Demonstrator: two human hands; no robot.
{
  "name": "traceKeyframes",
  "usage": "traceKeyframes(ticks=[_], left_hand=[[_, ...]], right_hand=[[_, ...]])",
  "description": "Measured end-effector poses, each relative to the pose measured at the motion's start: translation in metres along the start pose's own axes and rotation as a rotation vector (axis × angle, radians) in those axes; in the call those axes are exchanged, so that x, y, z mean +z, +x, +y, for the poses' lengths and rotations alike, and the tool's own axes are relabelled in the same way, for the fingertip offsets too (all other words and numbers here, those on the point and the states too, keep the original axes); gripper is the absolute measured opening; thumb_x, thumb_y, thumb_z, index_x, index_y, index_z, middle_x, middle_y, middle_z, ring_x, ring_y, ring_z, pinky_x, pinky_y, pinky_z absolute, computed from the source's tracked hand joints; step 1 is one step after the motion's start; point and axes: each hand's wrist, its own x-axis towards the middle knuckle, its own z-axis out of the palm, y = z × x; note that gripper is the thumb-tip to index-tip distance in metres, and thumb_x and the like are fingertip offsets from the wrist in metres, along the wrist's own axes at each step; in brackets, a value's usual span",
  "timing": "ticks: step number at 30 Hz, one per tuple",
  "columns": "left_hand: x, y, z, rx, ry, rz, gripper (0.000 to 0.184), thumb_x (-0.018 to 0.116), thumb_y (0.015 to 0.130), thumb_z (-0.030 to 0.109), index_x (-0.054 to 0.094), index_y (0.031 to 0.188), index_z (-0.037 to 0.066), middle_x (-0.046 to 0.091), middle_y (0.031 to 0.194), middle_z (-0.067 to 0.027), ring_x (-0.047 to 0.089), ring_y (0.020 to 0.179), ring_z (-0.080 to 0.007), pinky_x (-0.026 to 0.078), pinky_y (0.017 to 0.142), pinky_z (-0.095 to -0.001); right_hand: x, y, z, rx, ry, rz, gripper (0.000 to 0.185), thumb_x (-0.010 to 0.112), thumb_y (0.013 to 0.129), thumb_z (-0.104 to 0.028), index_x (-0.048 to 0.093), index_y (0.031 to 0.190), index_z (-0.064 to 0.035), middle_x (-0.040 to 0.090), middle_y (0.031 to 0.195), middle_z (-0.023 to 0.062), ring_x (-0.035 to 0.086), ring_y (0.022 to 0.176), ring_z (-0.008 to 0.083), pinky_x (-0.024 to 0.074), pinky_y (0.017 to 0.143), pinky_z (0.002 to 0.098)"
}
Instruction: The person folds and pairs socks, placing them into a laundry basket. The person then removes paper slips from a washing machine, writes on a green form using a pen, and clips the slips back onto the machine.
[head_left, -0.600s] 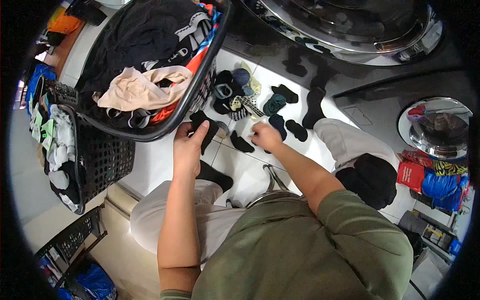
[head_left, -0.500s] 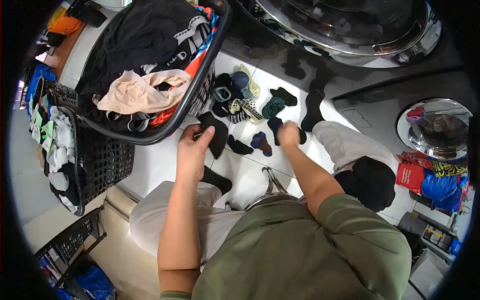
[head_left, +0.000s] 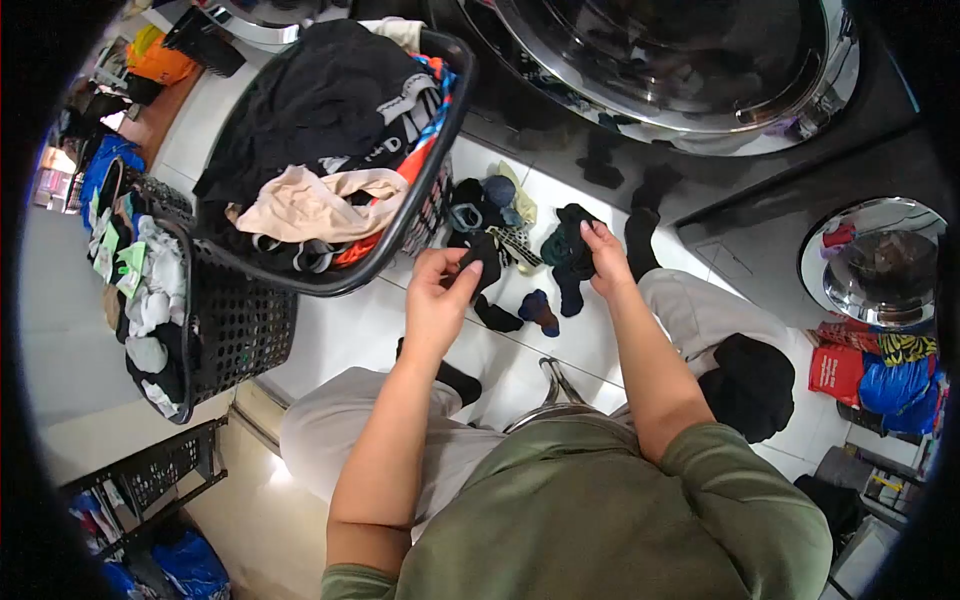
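Pinching a black sock (head_left: 484,262) near the heaped basket (head_left: 345,284), the left hand (head_left: 436,302) had its thumb on top, likely for grip. A sock pile (head_left: 499,190) lay beside the basket; farther from it, the right hand (head_left: 607,262) held a dark sock (head_left: 573,262) by its edge, seemingly letting it hang loose.

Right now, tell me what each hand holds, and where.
The left hand pinches a black sock by its left edge; the right hand, a dark sock by its right edge.
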Motion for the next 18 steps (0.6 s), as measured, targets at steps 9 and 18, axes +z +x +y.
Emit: traceKeyframes(ticks=[9, 18], left_hand=[[-0.01, -0.011, 0.022, -0.166, -0.236, -0.022, 0.016, 0.069, 0.091, 0.009, 0.064, 0.105, 0.004, 0.063, 0.087, 0.0011, 0.054, 0.074, -0.0065, 0.043, 0.064, -0.0217], [-0.004, -0.022, 0.032, -0.262, -0.592, -0.117, 0.031, 0.071, 0.091, 0.009, 0.056, 0.117, 0.004, 0.065, 0.099, -0.0021, 0.06, 0.088, -0.0106, 0.048, 0.082, -0.0265]], right_hand=[[0.093, -0.058, -0.058, 0.047, 0.113, -0.519, 0.024, 0.062, 0.098, -0.016, 0.065, 0.116, -0.0013, 0.071, 0.108, 0.0055, 0.068, 0.093, 0.0146, 0.0546, 0.085, 0.0305], [0.149, -0.104, -0.053, -0.229, 0.003, -0.123, 0.017, 0.064, 0.096, -0.009, 0.057, 0.11, -0.0016, 0.067, 0.091, 0.0043, 0.061, 0.08, 0.0085, 0.0495, 0.071, 0.0228]])
